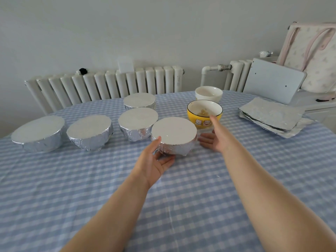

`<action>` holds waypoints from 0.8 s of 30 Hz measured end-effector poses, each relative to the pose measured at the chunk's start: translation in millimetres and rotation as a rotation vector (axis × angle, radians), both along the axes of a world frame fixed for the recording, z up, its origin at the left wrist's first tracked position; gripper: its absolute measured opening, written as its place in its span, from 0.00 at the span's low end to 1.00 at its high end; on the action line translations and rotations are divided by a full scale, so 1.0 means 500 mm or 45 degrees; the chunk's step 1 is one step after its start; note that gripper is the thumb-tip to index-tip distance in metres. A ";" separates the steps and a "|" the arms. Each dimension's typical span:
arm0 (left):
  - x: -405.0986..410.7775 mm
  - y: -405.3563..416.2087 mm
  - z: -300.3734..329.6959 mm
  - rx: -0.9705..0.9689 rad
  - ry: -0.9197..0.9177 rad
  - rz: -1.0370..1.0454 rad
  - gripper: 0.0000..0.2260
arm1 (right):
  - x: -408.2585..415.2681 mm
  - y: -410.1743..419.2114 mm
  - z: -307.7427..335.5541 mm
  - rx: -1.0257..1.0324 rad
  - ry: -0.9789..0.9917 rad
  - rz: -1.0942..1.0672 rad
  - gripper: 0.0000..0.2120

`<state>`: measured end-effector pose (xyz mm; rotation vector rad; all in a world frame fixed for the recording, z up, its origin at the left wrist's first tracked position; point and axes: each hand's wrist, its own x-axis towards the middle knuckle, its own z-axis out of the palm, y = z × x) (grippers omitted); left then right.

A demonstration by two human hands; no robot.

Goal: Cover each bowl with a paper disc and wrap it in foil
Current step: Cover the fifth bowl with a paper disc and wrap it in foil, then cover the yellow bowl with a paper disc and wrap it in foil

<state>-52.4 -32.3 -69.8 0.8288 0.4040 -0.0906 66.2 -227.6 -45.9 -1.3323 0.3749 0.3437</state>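
A foil-wrapped bowl with a white paper disc on top (174, 132) stands at the table's middle. My left hand (156, 160) lies open at its near left side, thumb against the foil. My right hand (214, 136) is open just right of it, fingers spread, apart from the foil. Behind my right hand sits an uncovered yellow bowl (204, 113) with a black rim. An uncovered white bowl (208, 93) stands further back. Several more foil-wrapped, disc-topped bowls (89, 131) line up to the left.
A stack of foil sheets (271, 117) lies at the table's right edge. The blue checked tablecloth (91, 188) covers the table. White radiators (109, 84) run along the wall behind, and a grey board (272, 80) leans at the right.
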 end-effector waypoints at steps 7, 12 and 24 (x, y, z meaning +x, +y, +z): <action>0.014 -0.013 0.011 0.095 0.062 0.031 0.10 | 0.064 0.006 -0.015 0.371 -0.066 -0.113 0.18; 0.039 -0.025 0.010 0.115 0.052 0.073 0.10 | 0.054 -0.003 -0.021 0.409 -0.090 -0.152 0.10; 0.168 -0.091 0.037 0.065 0.058 0.190 0.07 | -0.011 -0.132 -0.012 0.477 -0.155 -0.264 0.19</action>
